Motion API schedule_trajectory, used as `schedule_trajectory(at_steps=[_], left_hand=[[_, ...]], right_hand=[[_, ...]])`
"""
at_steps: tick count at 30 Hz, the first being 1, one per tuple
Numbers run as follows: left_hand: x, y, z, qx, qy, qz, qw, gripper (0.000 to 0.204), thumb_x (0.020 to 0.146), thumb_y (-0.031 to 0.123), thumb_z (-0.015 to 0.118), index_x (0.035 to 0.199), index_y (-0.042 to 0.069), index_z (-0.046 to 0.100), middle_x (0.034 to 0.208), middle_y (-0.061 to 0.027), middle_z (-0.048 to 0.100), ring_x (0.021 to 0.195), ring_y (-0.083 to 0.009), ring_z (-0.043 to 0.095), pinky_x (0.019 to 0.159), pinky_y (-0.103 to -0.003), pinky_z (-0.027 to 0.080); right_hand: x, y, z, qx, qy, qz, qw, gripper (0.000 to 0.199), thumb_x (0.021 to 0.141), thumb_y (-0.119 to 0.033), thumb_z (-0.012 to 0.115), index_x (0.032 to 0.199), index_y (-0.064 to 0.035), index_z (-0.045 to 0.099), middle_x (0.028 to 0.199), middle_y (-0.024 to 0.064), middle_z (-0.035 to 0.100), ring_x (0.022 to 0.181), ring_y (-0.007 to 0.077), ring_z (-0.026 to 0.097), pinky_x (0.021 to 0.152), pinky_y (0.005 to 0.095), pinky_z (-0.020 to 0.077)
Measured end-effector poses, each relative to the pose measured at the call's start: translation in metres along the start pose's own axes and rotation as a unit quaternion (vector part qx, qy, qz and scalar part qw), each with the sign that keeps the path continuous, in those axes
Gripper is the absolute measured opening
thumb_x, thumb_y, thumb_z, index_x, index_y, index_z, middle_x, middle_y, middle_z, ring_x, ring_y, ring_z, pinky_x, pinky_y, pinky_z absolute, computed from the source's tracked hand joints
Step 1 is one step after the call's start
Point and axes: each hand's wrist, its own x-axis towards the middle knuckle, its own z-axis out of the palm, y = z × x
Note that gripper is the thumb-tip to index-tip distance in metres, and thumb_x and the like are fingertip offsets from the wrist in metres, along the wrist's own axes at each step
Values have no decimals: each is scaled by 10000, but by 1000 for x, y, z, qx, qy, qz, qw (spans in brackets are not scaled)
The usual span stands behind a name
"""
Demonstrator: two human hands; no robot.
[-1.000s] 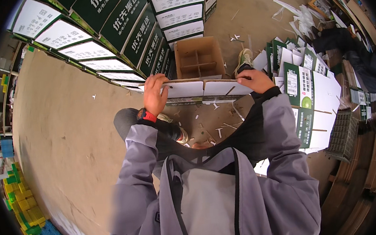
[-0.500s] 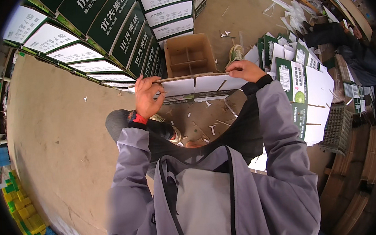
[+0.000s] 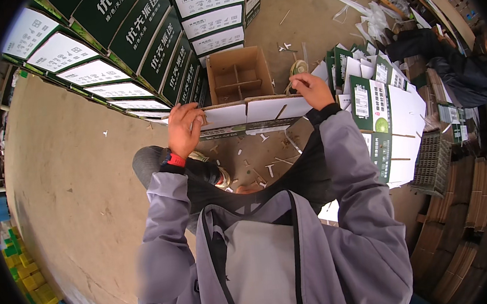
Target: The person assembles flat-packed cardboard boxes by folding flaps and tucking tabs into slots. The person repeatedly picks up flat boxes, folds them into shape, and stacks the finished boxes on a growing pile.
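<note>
Between my knees stands a folded cardboard sheet (image 3: 226,117), white with slots and a dark green printed lower edge. At its left end my left hand (image 3: 183,131) is closed over the top edge, fingers across the far side. The thumb and fingers of my right hand (image 3: 314,92) pinch the top edge near the right end. Directly behind the sheet is an open brown carton (image 3: 237,65) with crossed cardboard dividers inside. Its near side is partly hidden by the sheet.
Tall stacks of green-and-white cartons (image 3: 152,42) rise at the left and back. To the right lie flat printed carton sheets (image 3: 403,111) and a grey plastic crate (image 3: 430,163). Another person (image 3: 466,74) in dark clothing is at the far right. Paper scraps (image 3: 270,170) litter the floor.
My left hand's fingers have gone from a curled pinch to lying over the sheet's top edge. My right hand's fingers have lifted slightly at its end. The whole view has shifted a little.
</note>
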Motion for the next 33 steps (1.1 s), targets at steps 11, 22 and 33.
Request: schedule_trajectory(at_steps=[11, 22, 33], left_hand=[[37, -20, -19, -62, -204, -69, 975, 198, 907, 26, 634, 1062, 88, 741, 1149, -114, 744, 1074, -398, 687, 961, -490, 533], [4, -9, 20, 215, -54, 23, 975, 511, 837, 288, 862, 1290, 182, 651, 1427, -143, 561, 1435, -359, 491, 1286, -670, 229], [29, -41, -20, -57, -106, -28, 992, 198, 1004, 226, 685, 1077, 65, 773, 1337, -121, 740, 1291, -355, 652, 1197, -514, 399]], right_hand=[[-68, -69, 17, -304, 69, -149, 939, 321, 853, -136, 822, 1143, -137, 685, 1103, 63, 647, 1062, 331, 627, 925, 478, 508], [-48, -65, 28, -244, 101, -78, 961, 272, 871, -110, 816, 1094, -98, 660, 1131, 134, 637, 1092, 396, 615, 909, 499, 529], [-41, -65, 32, -253, 110, -79, 958, 304, 859, -113, 830, 1109, -118, 658, 1120, 131, 621, 1094, 396, 611, 928, 500, 530]])
